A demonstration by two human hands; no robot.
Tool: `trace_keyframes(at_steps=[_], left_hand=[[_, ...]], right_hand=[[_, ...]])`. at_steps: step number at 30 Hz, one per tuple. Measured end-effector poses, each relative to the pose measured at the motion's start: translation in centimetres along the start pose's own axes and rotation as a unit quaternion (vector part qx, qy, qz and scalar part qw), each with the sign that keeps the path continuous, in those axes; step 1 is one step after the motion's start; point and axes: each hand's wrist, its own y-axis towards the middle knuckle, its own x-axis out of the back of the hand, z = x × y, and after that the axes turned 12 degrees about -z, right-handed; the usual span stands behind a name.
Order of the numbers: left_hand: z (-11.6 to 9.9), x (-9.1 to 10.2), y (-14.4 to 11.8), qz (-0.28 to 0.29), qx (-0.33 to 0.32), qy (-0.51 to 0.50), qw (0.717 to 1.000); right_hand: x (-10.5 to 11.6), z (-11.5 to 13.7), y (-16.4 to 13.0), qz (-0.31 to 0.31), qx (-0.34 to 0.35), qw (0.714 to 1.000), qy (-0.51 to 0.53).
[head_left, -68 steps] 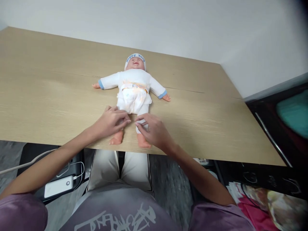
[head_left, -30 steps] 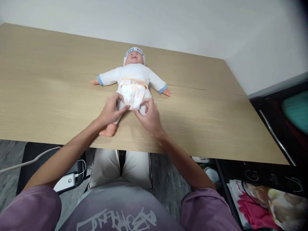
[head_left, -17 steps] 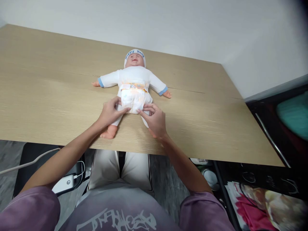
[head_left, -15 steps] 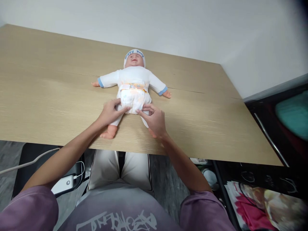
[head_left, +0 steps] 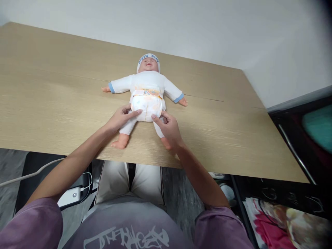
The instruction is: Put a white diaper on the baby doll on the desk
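Note:
A baby doll (head_left: 146, 81) in white clothes and a white cap lies on its back on the wooden table (head_left: 52, 100), arms spread. It wears a white diaper (head_left: 146, 105) with an orange patterned waistband. My left hand (head_left: 120, 117) rests on the doll's left thigh, its fingers touching the lower left edge of the diaper. My right hand (head_left: 169, 126) covers the doll's other leg, thumb and fingers pinching the diaper's lower right edge. The doll's bare feet point toward me.
The near table edge (head_left: 145, 162) runs just behind the doll's feet. Below it are my lap, a white power bank with cables (head_left: 69, 195) on the floor at left, and dark shelving (head_left: 298, 138) with colourful items at right.
Both hands moved up from the doll's lower legs to the crotch edges of the diaper and have stayed there, shifting only slightly. The doll's legs are spread wider than at first.

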Motion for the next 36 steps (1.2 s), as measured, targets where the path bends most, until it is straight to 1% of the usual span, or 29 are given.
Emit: trace_keyframes(at_steps=[4, 6, 7, 9, 11, 14, 17, 18, 20, 22, 23, 25, 26, 27, 28, 29, 30, 32, 34, 36], left_hand=[[0.3, 0.0, 0.1, -0.021, -0.001, -0.024, 0.999], [0.4, 0.0, 0.0, -0.019, -0.002, -0.029, 0.999], [0.4, 0.1, 0.0, -0.018, -0.001, -0.030, 0.999], [0.4, 0.3, 0.0, -0.016, -0.003, -0.029, 0.999], [0.2, 0.7, -0.1, -0.009, -0.007, -0.019, 1.000], [-0.4, 1.7, -0.5, 0.012, -0.016, 0.002, 1.000], [-1.2, 3.2, -0.4, 0.026, -0.023, 0.036, 0.999], [-1.4, 3.7, -0.2, 0.024, -0.031, 0.052, 0.998], [-1.6, 4.7, 0.8, 0.005, -0.069, 0.094, 0.993], [-1.6, 5.5, 2.4, -0.039, -0.138, 0.167, 0.975], [-1.5, 5.7, 3.4, -0.070, -0.180, 0.218, 0.957], [-1.5, 5.9, 5.7, -0.133, -0.255, 0.334, 0.897], [-1.6, 5.9, 6.9, -0.155, -0.281, 0.388, 0.864], [-1.7, 5.9, 8.1, -0.168, -0.298, 0.435, 0.833], [-1.7, 5.9, 9.4, -0.172, -0.303, 0.474, 0.808], [-1.8, 5.9, 10.6, -0.168, -0.298, 0.508, 0.791], [-1.8, 5.9, 11.8, -0.161, -0.284, 0.535, 0.779], [-1.8, 5.9, 14.2, -0.139, -0.243, 0.571, 0.771], [-1.7, 6.0, 16.0, -0.118, -0.212, 0.580, 0.778], [-1.7, 5.9, 16.8, -0.109, -0.201, 0.570, 0.789]], right_hand=[[0.0, -0.2, -0.3, -0.076, 0.077, 0.991, -0.074], [0.1, -0.5, -0.4, -0.096, 0.096, 0.987, -0.089], [0.1, -0.7, -0.5, -0.096, 0.099, 0.986, -0.097], [0.5, -0.9, -0.7, -0.087, 0.103, 0.984, -0.114], [1.2, -0.8, -1.0, -0.065, 0.110, 0.985, -0.117], [3.0, -0.3, -1.6, -0.007, 0.117, 0.990, -0.080], [5.1, 0.3, -1.5, 0.047, 0.108, 0.992, -0.034], [5.6, 0.4, -1.2, 0.051, 0.102, 0.993, -0.026], [6.2, 0.0, -0.1, 0.025, 0.096, 0.995, -0.026], [6.1, -0.9, 1.9, -0.033, 0.113, 0.992, -0.046], [5.8, -1.5, 3.2, -0.067, 0.130, 0.987, -0.066], [4.8, -3.1, 6.4, -0.123, 0.169, 0.970, -0.123], [4.2, -4.0, 8.1, -0.133, 0.182, 0.961, -0.158], [3.6, -4.8, 9.7, -0.130, 0.192, 0.953, -0.197], [3.0, -5.6, 11.3, -0.117, 0.197, 0.945, -0.234], [2.4, -6.3, 12.7, -0.100, 0.195, 0.938, -0.267], [1.8, -6.9, 13.9, -0.082, 0.191, 0.933, -0.293], [0.6, -7.8, 15.8, -0.050, 0.178, 0.928, -0.322], [-0.3, -8.1, 16.9, -0.032, 0.168, 0.929, -0.328], [-0.6, -7.8, 17.4, -0.033, 0.166, 0.931, -0.322]])
